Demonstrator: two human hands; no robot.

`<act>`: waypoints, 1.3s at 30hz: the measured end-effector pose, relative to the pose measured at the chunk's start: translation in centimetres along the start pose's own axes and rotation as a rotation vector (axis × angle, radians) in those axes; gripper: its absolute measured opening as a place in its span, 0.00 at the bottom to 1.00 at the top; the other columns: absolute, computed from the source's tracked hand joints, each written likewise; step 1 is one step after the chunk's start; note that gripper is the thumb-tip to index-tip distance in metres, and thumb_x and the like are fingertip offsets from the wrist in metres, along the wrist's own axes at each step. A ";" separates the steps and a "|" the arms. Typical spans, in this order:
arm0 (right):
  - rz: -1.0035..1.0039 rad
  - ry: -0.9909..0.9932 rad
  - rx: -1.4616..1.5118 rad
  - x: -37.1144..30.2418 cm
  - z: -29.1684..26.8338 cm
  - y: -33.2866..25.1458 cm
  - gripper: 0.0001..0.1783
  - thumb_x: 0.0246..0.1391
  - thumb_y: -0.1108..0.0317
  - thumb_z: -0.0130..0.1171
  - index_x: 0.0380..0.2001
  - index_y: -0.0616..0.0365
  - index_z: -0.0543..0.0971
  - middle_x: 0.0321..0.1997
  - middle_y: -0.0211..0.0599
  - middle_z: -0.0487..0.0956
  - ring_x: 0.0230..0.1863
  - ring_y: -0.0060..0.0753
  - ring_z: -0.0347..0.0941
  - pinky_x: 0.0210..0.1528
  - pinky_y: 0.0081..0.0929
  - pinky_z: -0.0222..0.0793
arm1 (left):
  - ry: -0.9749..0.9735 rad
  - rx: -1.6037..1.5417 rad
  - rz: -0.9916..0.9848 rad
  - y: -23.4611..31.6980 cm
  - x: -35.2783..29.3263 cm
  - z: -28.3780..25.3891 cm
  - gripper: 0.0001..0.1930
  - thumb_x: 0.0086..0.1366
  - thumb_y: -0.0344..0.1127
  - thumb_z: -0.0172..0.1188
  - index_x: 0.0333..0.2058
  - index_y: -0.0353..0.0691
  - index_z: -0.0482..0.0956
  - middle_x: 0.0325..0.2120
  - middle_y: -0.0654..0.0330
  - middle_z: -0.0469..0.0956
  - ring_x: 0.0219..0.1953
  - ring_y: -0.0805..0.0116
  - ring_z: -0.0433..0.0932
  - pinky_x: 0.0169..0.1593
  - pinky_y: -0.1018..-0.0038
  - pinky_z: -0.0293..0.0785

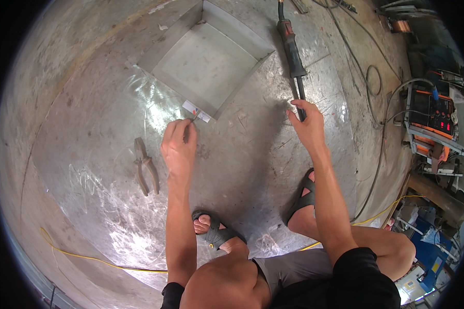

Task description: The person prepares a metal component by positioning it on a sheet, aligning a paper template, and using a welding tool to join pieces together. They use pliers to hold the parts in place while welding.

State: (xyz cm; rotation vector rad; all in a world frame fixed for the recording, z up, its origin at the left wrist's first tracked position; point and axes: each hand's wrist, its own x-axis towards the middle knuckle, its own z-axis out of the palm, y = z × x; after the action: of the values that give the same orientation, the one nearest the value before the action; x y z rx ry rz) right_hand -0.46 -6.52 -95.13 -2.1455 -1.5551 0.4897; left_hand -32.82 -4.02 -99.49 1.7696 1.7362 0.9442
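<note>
Two hands occupied. Right hand (310, 127): thumb and forefinger apart at the welding torch's (293, 57) front end; grip cannot be told. Left hand (177, 147): fingers curled, contents unclear, metal box (174, 40) just beyond. Step, I judge: torch preparation; next calls for steady fingers.

Glare patches on metal sheet (227, 149), fisheye-bent edges

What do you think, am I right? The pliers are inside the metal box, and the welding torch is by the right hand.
Not quite: the pliers aren't inside the metal box. The head view shows them outside it, near the left hand. The welding torch is by the right hand.
</note>
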 end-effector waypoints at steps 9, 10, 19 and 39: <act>0.018 -0.013 -0.007 0.2 -0.3 -0.4 0.17 0.51 0.67 0.69 0.45 0.60 0.83 0.42 0.51 0.83 0.45 0.54 0.77 0.50 0.42 0.72 | -0.048 -0.036 -0.036 0.1 0.0 -0.2 0.06 0.61 0.25 0.67 0.37 0.36 0.83 0.35 0.57 0.82 0.31 0.60 0.83 0.35 0.68 0.79; 0.024 -0.013 -0.008 0.2 -0.2 -0.1 0.17 0.52 0.66 0.70 0.45 0.60 0.83 0.43 0.51 0.83 0.45 0.51 0.78 0.50 0.40 0.72 | -0.043 -0.027 -0.032 0.0 -0.1 -0.1 0.06 0.61 0.25 0.67 0.37 0.36 0.83 0.35 0.57 0.82 0.31 0.60 0.83 0.35 0.68 0.79; -0.145 0.224 -0.131 7.8 0.1 2.9 0.30 0.52 0.60 0.70 0.55 0.63 0.76 0.49 0.54 0.80 0.53 0.55 0.76 0.54 0.43 0.72 | -0.037 0.000 -0.028 0.4 0.0 0.1 0.07 0.60 0.26 0.68 0.38 0.36 0.83 0.35 0.58 0.82 0.32 0.61 0.83 0.35 0.67 0.79; 0.024 -0.019 -0.257 16.4 1.1 1.7 0.27 0.53 0.58 0.69 0.47 0.66 0.73 0.43 0.65 0.81 0.47 0.63 0.79 0.48 0.51 0.73 | -0.002 0.004 -0.048 0.0 -0.2 0.5 0.07 0.60 0.27 0.68 0.38 0.39 0.84 0.35 0.59 0.81 0.32 0.62 0.83 0.36 0.67 0.78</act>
State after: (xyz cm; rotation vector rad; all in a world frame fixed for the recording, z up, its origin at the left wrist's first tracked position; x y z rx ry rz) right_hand 5.32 8.80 -97.36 -2.3571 -1.6831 0.3331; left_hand -32.38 -4.15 -99.84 1.7223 1.7727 0.9193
